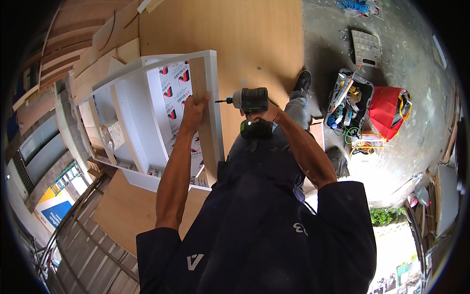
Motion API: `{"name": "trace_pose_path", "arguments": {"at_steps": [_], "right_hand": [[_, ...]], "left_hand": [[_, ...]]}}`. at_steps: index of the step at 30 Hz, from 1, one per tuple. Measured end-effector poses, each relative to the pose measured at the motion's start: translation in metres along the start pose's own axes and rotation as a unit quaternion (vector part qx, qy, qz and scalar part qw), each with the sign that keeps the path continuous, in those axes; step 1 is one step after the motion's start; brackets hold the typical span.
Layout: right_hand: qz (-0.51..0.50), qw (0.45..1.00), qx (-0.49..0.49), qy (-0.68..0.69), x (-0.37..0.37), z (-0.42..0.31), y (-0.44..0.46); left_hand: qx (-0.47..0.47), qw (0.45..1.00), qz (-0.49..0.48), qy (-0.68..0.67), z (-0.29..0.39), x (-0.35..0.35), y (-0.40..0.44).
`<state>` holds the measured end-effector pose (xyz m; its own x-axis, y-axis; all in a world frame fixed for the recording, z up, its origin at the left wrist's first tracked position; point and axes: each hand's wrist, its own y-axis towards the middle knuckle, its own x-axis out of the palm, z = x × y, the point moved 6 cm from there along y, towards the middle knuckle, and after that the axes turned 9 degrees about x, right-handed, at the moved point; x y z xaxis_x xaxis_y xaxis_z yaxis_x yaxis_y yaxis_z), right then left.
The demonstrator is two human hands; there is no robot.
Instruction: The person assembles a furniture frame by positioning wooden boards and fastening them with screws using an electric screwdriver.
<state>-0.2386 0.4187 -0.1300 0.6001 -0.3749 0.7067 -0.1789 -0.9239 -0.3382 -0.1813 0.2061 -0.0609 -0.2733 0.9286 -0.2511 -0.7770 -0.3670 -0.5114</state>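
Observation:
A cordless impact driver (250,100) is in my right hand (267,115), whose fingers wrap its handle above the dark battery pack (256,129). Its thin bit (223,101) points left at the outer side of a white cabinet frame (213,73); whether the tip touches is unclear. My left hand (194,112) is closed on a wooden board (199,76) just inside that side, with the thumb near the board's edge. Behind my left hand, the cabinet's inner panel (176,93) carries red and black printed lettering. White dividers (139,112) split the cabinet into compartments.
A large plywood sheet (220,29) lies under and beyond the cabinet. To the right, a crate of tools (364,95), a red bag (387,112) and a grey case (366,48) sit on the concrete floor. My shoe (303,81) rests by the plywood edge.

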Motion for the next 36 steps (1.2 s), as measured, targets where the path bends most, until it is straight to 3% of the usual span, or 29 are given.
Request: {"name": "trace_pose_path", "arguments": {"at_steps": [9, 24, 26, 28, 30, 32, 33, 36], "right_hand": [[0.017, 1.0, -0.022, 0.009, -0.002, 0.003, 0.0], [0.0, 0.992, -0.05, -0.119, -0.012, 0.003, 0.003], [0.039, 0.961, -0.157, -0.223, -0.004, -0.021, -0.01], [0.058, 0.967, -0.122, -0.214, -0.014, -0.025, -0.014], [0.104, 0.93, -0.055, -0.349, -0.04, -0.018, -0.017], [0.103, 0.907, 0.019, -0.407, -0.051, -0.052, -0.04], [0.095, 0.901, 0.018, -0.422, -0.041, -0.083, -0.059], [0.241, 0.852, -0.058, -0.461, -0.06, -0.155, -0.107]], "left_hand": [[-0.007, 1.0, -0.001, -0.016, -0.006, -0.001, 0.004], [-0.016, 1.0, -0.002, -0.021, 0.004, 0.001, 0.0], [-0.005, 1.0, -0.002, 0.03, 0.01, 0.003, -0.005], [0.023, 0.996, 0.024, 0.079, 0.018, 0.009, -0.012], [0.052, 0.989, 0.059, 0.124, 0.028, 0.011, -0.021], [0.009, 0.984, 0.078, 0.159, 0.026, 0.011, -0.029], [0.015, 0.982, 0.081, 0.171, 0.021, 0.009, -0.033], [0.067, 0.968, 0.116, 0.212, 0.005, 0.009, -0.053]]}}
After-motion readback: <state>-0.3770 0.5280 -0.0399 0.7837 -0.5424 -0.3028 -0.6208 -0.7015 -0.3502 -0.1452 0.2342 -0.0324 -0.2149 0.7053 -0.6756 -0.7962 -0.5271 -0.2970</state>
